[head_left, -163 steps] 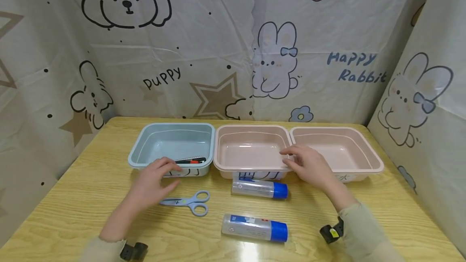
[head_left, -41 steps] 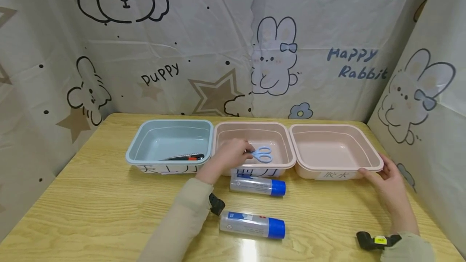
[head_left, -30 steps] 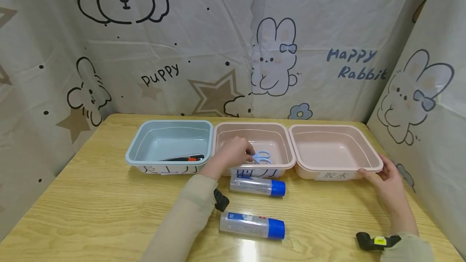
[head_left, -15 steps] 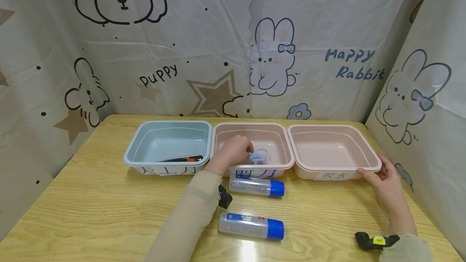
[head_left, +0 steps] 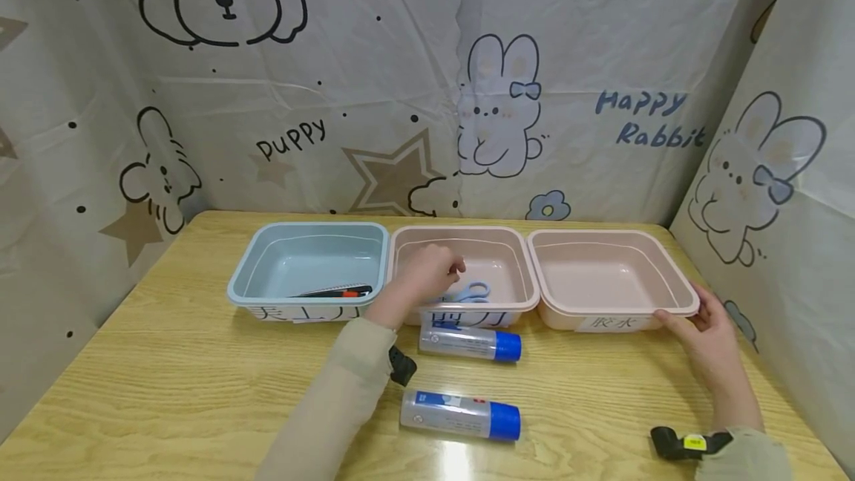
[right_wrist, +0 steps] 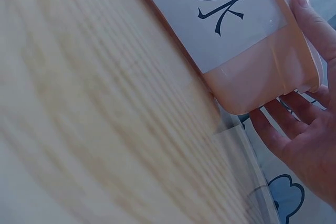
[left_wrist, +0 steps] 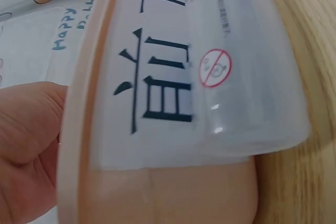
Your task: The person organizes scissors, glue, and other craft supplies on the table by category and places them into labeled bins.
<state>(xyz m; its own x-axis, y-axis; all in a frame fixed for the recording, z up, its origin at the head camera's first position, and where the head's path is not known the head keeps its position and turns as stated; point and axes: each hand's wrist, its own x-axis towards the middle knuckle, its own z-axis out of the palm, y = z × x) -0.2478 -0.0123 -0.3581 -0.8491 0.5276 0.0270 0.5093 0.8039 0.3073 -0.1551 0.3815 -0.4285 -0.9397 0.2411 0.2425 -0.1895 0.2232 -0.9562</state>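
My left hand (head_left: pixel 430 273) hangs inside the middle pink bin (head_left: pixel 467 308), fingers loosely bent and apparently holding nothing. Light-blue scissors (head_left: pixel 478 289) lie in that bin just below the fingers, blades mostly hidden by the hand and the front rim. In the left wrist view, only part of the left hand (left_wrist: pixel 26 150) shows behind the bin's wall. My right hand (head_left: pixel 715 340) grips the front right corner of the right-hand pink bin (head_left: pixel 568 310). The right wrist view has its thumb on the rim and the fingers against the side below.
A blue bin (head_left: pixel 307 299) on the left contains black-and-orange utility knives (head_left: pixel 344 292). Two clear bottles with blue caps lie on the table: one bottle (head_left: pixel 461 343) against the middle bin's front, the other bottle (head_left: pixel 447 414) nearer me. A printed curtain hangs behind.
The scissors went from the table into the middle bin, and my left hand has let go and risen slightly. My right hand moved from the middle bin's edge to the right bin's corner.
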